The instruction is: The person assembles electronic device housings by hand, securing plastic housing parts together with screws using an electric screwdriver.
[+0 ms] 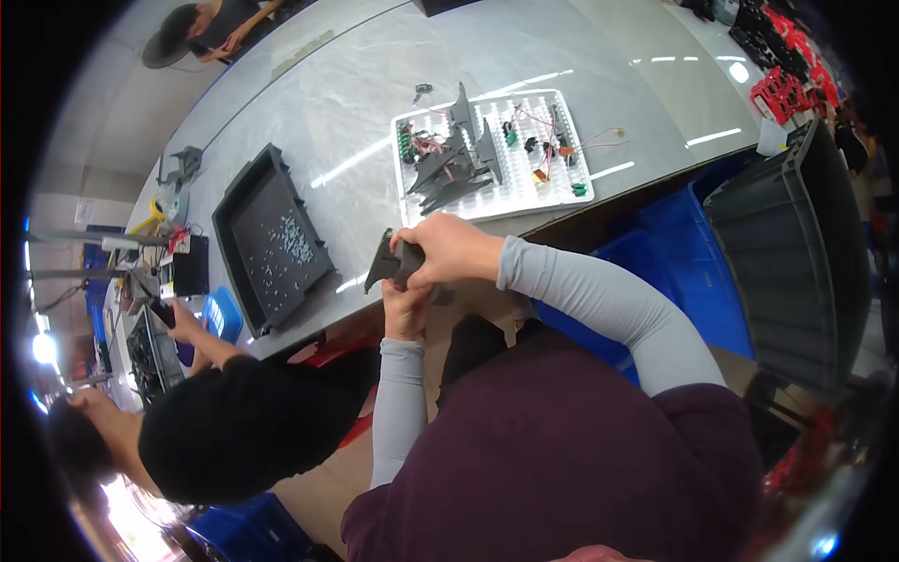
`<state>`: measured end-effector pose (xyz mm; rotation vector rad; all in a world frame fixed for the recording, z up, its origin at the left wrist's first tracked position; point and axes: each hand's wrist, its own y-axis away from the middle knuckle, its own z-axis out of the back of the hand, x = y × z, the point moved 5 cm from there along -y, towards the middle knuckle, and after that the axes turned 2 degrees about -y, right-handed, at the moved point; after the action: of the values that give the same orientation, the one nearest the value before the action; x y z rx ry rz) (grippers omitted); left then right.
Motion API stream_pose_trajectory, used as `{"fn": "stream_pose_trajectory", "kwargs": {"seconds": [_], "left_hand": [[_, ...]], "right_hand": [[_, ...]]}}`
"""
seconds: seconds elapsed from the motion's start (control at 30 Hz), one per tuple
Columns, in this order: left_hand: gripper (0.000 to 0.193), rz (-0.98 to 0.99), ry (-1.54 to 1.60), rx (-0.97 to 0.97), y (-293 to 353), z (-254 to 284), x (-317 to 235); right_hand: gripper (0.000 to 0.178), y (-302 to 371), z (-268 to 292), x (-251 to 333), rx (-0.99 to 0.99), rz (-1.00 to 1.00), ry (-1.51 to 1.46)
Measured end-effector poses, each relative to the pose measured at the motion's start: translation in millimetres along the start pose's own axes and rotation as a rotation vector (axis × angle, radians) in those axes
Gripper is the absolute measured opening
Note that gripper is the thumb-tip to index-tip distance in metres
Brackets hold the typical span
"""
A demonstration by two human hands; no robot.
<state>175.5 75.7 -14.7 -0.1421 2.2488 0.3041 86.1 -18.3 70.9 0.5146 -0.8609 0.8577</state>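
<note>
Just off the near edge of the table, both my hands are closed round a dark grey moulded plastic part. My left hand grips it from below. From the right, my right hand wraps over its upper side, so some of the part is hidden by my fingers. Beyond them lies a white ribbed tray. Several more dark plastic pieces are heaped in its middle, with small green parts and thin wires round them.
A black tray left of my hands contains many small pale-blue pieces. A person in black works close on my left; another person sits across the table. Blue bins and a large grey bin stand on my right.
</note>
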Motion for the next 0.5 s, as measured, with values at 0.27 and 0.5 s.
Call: {"fn": "stream_pose_trajectory", "kwargs": {"seconds": [0.27, 0.5], "left_hand": [[0.079, 0.01, -0.06, 0.08, -54.3, -4.6, -28.7], [0.085, 0.052, -0.043, 0.15, -77.4, 9.8, -37.6]], "right_hand": [[0.042, -39.4, 22.7, -5.3, -0.145, 0.004, 0.007], [0.043, -67.1, 26.4, -10.4, -0.029, 0.032, -0.063]]}}
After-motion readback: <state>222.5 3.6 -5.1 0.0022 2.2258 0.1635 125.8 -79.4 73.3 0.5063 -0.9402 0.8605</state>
